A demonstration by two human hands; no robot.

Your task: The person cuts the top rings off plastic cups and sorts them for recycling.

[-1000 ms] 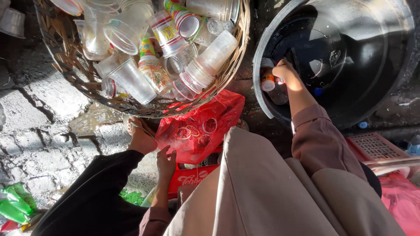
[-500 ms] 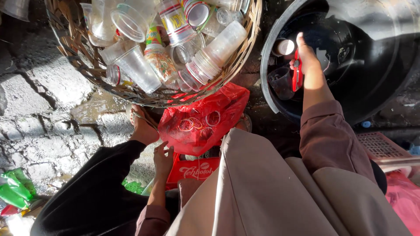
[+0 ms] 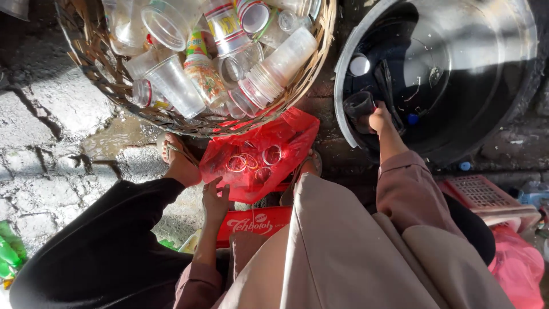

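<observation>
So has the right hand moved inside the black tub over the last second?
Yes. The right hand has pulled back from deeper inside the black tub toward its near rim, and now rests at a dark cup there.

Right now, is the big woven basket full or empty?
Full. The woven basket is heaped with clear plastic cups and bottles, tipped every way.

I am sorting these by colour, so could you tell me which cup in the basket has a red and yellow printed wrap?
The upright printed cup near the basket's top middle; its neighbours are clear plastic.
</observation>
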